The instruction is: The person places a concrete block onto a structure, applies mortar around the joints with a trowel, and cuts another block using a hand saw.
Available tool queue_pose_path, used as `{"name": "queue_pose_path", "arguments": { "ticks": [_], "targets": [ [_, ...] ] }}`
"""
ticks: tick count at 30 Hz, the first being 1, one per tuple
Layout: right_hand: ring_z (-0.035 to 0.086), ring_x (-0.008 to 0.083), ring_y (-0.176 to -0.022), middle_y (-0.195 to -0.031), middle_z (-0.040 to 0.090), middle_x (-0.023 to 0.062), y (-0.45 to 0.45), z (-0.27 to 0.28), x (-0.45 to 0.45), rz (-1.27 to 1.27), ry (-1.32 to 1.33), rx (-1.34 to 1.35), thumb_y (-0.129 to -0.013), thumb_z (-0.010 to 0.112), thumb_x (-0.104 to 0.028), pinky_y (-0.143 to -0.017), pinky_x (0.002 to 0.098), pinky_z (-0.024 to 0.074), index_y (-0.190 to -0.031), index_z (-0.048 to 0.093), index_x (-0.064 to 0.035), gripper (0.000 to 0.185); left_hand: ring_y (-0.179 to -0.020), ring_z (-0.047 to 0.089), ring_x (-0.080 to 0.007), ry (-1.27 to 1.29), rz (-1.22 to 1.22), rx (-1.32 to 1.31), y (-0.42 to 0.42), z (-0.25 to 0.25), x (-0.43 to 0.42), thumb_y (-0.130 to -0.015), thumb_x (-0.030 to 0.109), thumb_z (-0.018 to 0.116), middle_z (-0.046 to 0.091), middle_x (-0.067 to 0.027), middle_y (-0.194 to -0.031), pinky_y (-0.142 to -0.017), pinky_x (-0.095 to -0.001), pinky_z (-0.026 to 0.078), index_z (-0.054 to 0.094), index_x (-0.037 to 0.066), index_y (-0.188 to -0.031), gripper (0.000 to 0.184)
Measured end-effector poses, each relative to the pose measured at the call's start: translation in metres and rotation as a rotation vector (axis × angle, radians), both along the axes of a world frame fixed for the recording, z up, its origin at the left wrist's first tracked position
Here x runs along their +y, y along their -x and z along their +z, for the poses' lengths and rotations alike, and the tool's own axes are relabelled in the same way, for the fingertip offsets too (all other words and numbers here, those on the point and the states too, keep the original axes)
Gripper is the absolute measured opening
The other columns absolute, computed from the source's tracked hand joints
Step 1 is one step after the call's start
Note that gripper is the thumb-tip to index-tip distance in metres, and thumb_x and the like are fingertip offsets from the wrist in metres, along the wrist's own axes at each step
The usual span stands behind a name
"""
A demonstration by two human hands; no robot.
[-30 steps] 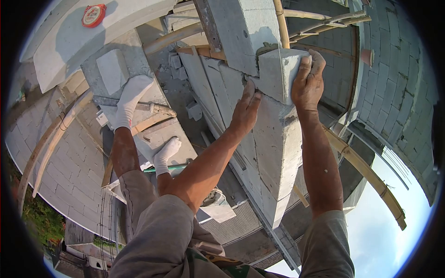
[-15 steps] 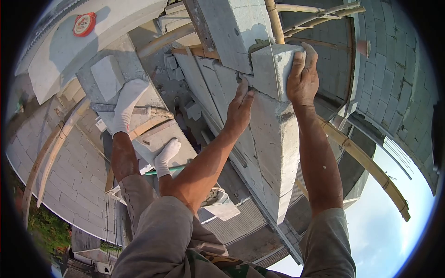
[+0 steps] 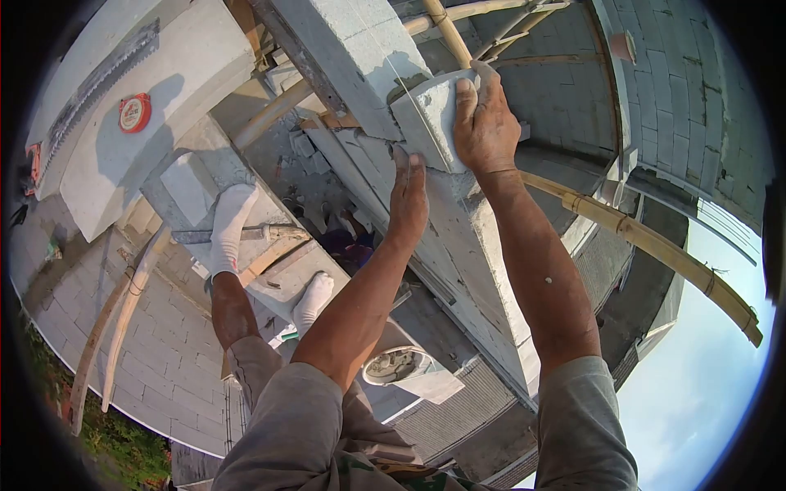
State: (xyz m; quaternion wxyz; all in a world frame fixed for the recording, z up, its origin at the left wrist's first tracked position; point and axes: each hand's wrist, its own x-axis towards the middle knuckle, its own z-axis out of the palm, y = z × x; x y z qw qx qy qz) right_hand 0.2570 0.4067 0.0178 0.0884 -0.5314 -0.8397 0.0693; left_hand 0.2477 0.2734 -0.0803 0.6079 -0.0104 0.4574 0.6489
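Note:
A pale block (image 3: 432, 121) sits on the end of the block wall (image 3: 471, 237), beside a taller block section (image 3: 348, 53). My right hand (image 3: 489, 123) grips the block's outer end, thumb and fingers over its edge. At its near lower corner, my left hand (image 3: 408, 195) lies against the wall with its fingers pointing up and close together; the fingertips touch near the joint under the block. A thin string runs across the block's top.
A red tape measure (image 3: 134, 113) and a saw (image 3: 102, 78) lie on the ledge at left. My socked feet stand on a board (image 3: 274, 286) with a loose block (image 3: 188, 188) and a hammer. A bucket (image 3: 397, 365) holds mortar. Bamboo poles (image 3: 655, 237) cross at right. Below, a person (image 3: 352, 245) is partly visible.
The view has swung, shifting the wall and both hands left in the frame. The block now looks tilted against the wall, with my right hand still on it. The saw and more of the bucket show.

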Motion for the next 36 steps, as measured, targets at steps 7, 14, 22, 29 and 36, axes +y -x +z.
{"name": "queue_pose_path", "arguments": {
  "ticks": [7,14,22,29,36],
  "targets": [
    [0.064,0.0363,-0.096,-0.106,0.062,0.0174,0.001,0.001,-0.003,-0.016,-0.018,-0.006,-0.101,0.039,-0.042,-0.081,0.0475,0.0519,-0.129,0.047,-0.0126,0.042,-0.143,0.023,-0.0333,-0.013,-0.024,0.006,0.003,0.007,0.001,-0.097,0.059,0.042,0.02,-0.0288,-0.153,-0.116,-0.0372,0.019,0.008,-0.012,-0.148,0.094],
    [0.065,0.0352,-0.094,-0.101,0.061,0.0155,0.004,0.002,-0.005,-0.054,-0.015,-0.012,-0.1,0.042,-0.039,-0.079,0.0482,0.0517,-0.128,0.048,-0.0137,0.038,-0.144,0.02,-0.0291,-0.018,-0.078,0.037,0.006,0.006,-0.003,-0.099,0.057,0.039,0.018,-0.023,-0.156,-0.117,-0.0362,0.016,0.009,-0.008,-0.15,0.088],
    [0.065,0.0339,-0.092,-0.1,0.06,0.0147,0.0,-0.003,-0.005,-0.026,-0.036,0.017,-0.1,0.042,-0.038,-0.079,0.0477,0.0521,-0.128,0.048,-0.0123,0.038,-0.144,0.02,-0.0253,-0.069,-0.079,0.073,0.001,-0.009,-0.007,-0.1,0.053,0.038,0.019,-0.0185,-0.157,-0.117,-0.0351,0.015,0.01,-0.005,-0.151,0.083],
    [0.065,0.0334,-0.092,-0.099,0.06,0.0151,0.0,-0.002,-0.004,-0.01,-0.027,-0.002,-0.1,0.043,-0.037,-0.079,0.0467,0.0527,-0.126,0.049,-0.0094,0.038,-0.142,0.022,-0.0246,-0.053,-0.125,0.046,0.01,-0.007,-0.008,-0.1,0.052,0.039,0.022,-0.0177,-0.156,-0.116,-0.0351,0.016,0.013,-0.006,-0.151,0.081],
    [0.065,0.0335,-0.092,-0.1,0.06,0.0154,0.0,0.0,-0.006,-0.024,-0.034,0.003,-0.1,0.043,-0.036,-0.078,0.0462,0.0527,-0.126,0.049,-0.0102,0.038,-0.143,0.022,-0.025,-0.056,-0.111,0.053,0.01,-0.001,-0.007,-0.1,0.052,0.038,0.021,-0.0179,-0.156,-0.117,-0.0349,0.015,0.013,-0.005,-0.151,0.081]
  ]
}}
